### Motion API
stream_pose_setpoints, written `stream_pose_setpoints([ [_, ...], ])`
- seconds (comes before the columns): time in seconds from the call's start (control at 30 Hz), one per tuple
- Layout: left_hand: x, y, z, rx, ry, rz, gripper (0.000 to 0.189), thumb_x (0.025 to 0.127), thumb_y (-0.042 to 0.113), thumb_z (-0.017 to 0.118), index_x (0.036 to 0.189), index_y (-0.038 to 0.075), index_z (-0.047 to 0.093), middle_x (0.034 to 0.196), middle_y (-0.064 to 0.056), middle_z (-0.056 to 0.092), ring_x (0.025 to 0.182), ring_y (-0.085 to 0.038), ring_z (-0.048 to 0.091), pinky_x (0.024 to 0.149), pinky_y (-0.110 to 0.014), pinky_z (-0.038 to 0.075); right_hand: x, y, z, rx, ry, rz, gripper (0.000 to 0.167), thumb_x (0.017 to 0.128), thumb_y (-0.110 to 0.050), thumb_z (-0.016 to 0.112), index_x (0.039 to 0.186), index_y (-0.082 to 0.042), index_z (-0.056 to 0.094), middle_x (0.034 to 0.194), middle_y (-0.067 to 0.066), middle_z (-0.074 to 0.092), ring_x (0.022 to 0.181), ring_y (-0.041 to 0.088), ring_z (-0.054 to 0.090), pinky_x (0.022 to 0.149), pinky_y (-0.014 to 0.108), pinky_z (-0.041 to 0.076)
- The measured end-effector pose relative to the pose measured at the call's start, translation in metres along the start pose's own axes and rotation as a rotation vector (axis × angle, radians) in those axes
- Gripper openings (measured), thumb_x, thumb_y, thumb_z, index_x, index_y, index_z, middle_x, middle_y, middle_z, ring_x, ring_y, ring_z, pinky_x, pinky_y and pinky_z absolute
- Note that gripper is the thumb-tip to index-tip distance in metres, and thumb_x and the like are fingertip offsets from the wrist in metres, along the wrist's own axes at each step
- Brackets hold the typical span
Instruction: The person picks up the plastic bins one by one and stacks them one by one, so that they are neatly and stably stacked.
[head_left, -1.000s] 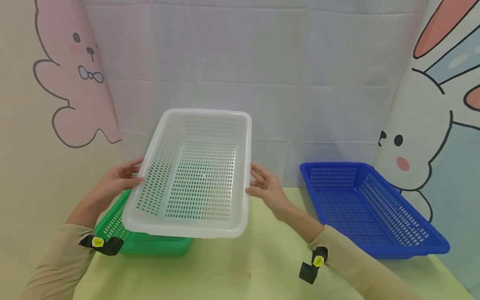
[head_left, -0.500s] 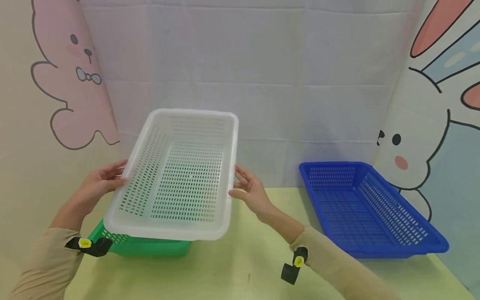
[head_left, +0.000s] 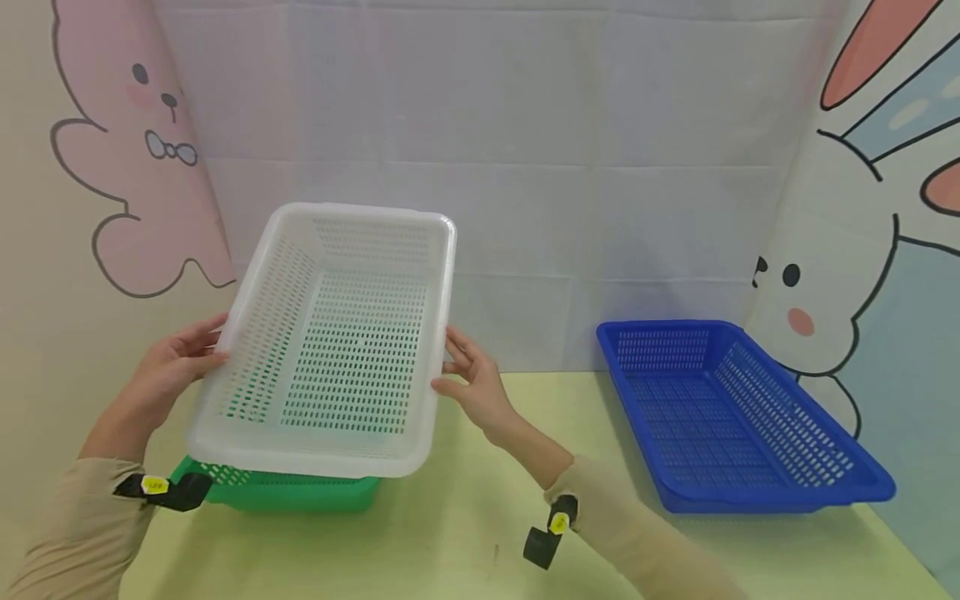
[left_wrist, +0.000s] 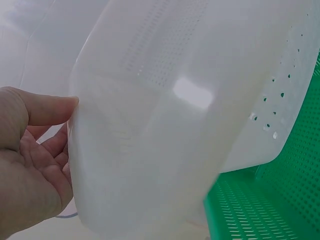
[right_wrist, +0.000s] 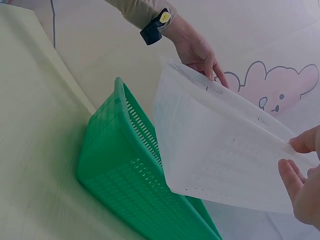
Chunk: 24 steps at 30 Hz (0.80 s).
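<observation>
White basket tilted between 2 hands

The left hand (head_left: 168,371) and right hand (head_left: 480,390), well apart, each pinch 1 long side of the white basket (head_left: 300,460), which hangs slanted above the green basket (head_left: 300,497). The grips look light: if 1 thumb slid on the smooth rim, that side could drop. Lowered at this slant, the bottom edge might catch the green rim; whether the 2 baskets touch, I cannot tell.

The white plastic is glossy and translucent, a rounded rectangle with rows of small slots in its floor. The green one is opaque, its walls slotted too. Farther off to the right on the pale yellow table (head_left: 465,533) sits the blue basket (head_left: 780,502), with flared mesh walls, before a creased, pale cloth (head_left: 480,92).
</observation>
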<state>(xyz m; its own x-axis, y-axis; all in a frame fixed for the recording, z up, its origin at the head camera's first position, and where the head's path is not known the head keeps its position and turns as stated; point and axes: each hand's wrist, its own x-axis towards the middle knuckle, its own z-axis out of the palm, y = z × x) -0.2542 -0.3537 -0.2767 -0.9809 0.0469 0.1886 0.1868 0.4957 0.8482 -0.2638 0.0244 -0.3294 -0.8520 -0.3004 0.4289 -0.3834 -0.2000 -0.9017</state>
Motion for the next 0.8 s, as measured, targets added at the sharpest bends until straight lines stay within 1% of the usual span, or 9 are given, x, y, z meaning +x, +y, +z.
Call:
stream_pose_setpoints([
  [0.1,0.000,-0.001,-0.002,-0.008,0.015,-0.005,0.060,0.092,0.018,0.053,0.144,0.011,0.025,0.096,0.030,0.051,0.080,0.006,0.056,0.067,-0.013,0.047,0.001,0.003,0.003,0.001,-0.002,-0.020,0.070,0.080,0.012,0.057,0.141,-0.003,0.027,0.141,0.012,0.036,0.104,0.033,0.053,0.084,0.031,0.050],
  [0.23,0.001,-0.004,-0.007,-0.056,0.040,0.000,0.058,0.091,0.017,0.054,0.143,0.018,0.029,0.096,0.029,0.052,0.079,0.006,0.056,0.065,-0.013,0.048,0.002,0.003,0.008,0.014,-0.010,-0.040,0.070,0.080,0.012,0.057,0.141,-0.002,0.026,0.141,0.012,0.036,0.106,0.035,0.052,0.083,0.031,0.050],
  [0.4,0.002,-0.007,-0.015,-0.187,0.066,0.025,0.056,0.089,0.012,0.057,0.140,0.022,0.036,0.095,0.027,0.056,0.077,0.005,0.057,0.063,-0.012,0.047,0.006,0.005,0.016,0.045,-0.025,-0.050,0.070,0.081,0.012,0.056,0.142,-0.004,0.025,0.142,0.011,0.034,0.107,0.037,0.051,0.082,0.029,0.050],
  [0.47,0.002,-0.008,-0.017,-0.233,0.073,0.022,0.056,0.089,0.010,0.057,0.140,0.022,0.037,0.094,0.027,0.057,0.077,0.005,0.057,0.062,-0.012,0.047,0.007,0.006,0.019,0.049,-0.024,-0.043,0.071,0.081,0.012,0.056,0.142,-0.004,0.025,0.142,0.009,0.034,0.106,0.035,0.051,0.082,0.027,0.050],
  [0.5,0.001,-0.009,-0.018,-0.239,0.075,0.018,0.055,0.089,0.010,0.057,0.140,0.022,0.037,0.094,0.027,0.057,0.076,0.004,0.057,0.061,-0.012,0.047,0.007,0.007,0.021,0.051,-0.024,-0.040,0.070,0.081,0.012,0.056,0.142,-0.003,0.025,0.143,0.010,0.034,0.106,0.035,0.051,0.081,0.026,0.050],
  [0.57,0.001,-0.010,-0.020,-0.249,0.076,0.007,0.055,0.089,0.011,0.056,0.140,0.022,0.036,0.094,0.026,0.057,0.076,0.004,0.057,0.061,-0.013,0.047,0.008,0.008,0.024,0.052,-0.019,-0.032,0.071,0.080,0.012,0.056,0.142,-0.003,0.025,0.143,0.008,0.034,0.105,0.034,0.052,0.081,0.025,0.050],
  [0.63,0.000,-0.010,-0.021,-0.237,0.078,0.001,0.055,0.090,0.011,0.055,0.141,0.021,0.035,0.094,0.026,0.056,0.076,0.004,0.058,0.060,-0.014,0.048,0.007,0.009,0.028,0.056,-0.012,-0.018,0.071,0.080,0.013,0.056,0.142,-0.004,0.025,0.143,0.006,0.034,0.106,0.032,0.052,0.081,0.023,0.049],
  [0.73,-0.001,-0.012,-0.024,-0.195,0.083,-0.005,0.055,0.091,0.010,0.053,0.141,0.021,0.034,0.092,0.029,0.055,0.075,0.005,0.057,0.059,-0.014,0.048,0.007,0.011,0.034,0.065,-0.005,-0.001,0.071,0.080,0.013,0.056,0.142,-0.005,0.026,0.143,0.005,0.034,0.107,0.031,0.052,0.082,0.022,0.048],
  [0.8,-0.001,-0.014,-0.026,-0.147,0.089,-0.010,0.055,0.091,0.010,0.052,0.142,0.021,0.033,0.091,0.030,0.054,0.075,0.005,0.057,0.059,-0.015,0.048,0.006,0.014,0.037,0.071,-0.001,0.012,0.071,0.080,0.013,0.057,0.142,-0.005,0.027,0.142,0.004,0.035,0.107,0.030,0.052,0.082,0.022,0.048],
])
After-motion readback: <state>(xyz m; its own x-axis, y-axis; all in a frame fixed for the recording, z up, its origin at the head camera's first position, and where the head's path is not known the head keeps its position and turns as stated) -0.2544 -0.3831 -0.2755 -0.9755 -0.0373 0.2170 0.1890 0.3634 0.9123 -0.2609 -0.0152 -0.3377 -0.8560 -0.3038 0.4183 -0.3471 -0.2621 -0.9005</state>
